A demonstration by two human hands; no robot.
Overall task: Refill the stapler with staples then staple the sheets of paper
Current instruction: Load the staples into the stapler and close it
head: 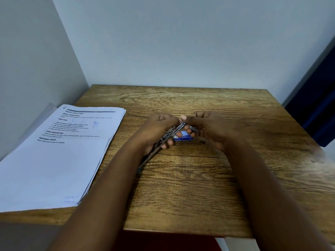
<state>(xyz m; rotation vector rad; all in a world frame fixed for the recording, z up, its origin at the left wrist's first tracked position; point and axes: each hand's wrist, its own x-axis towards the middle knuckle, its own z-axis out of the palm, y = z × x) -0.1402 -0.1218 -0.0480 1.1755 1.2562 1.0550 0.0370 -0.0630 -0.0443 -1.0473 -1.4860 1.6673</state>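
Observation:
A metal stapler [169,134] is swung open and held slanted above the wooden table [199,187]. My left hand [159,129] grips its middle from the left. My right hand [208,127] pinches the stapler's upper front end, and a thin strip of staples [194,129] shows between its fingers. Under both hands a small blue staple box [184,137] lies on the table, partly hidden. A stack of printed paper sheets [59,156] rests at the table's left.
The table stands in a corner, with pale walls [163,42] behind and to the left. A dark blue curtain [319,113] hangs at the right. The paper stack overhangs the table's left edge.

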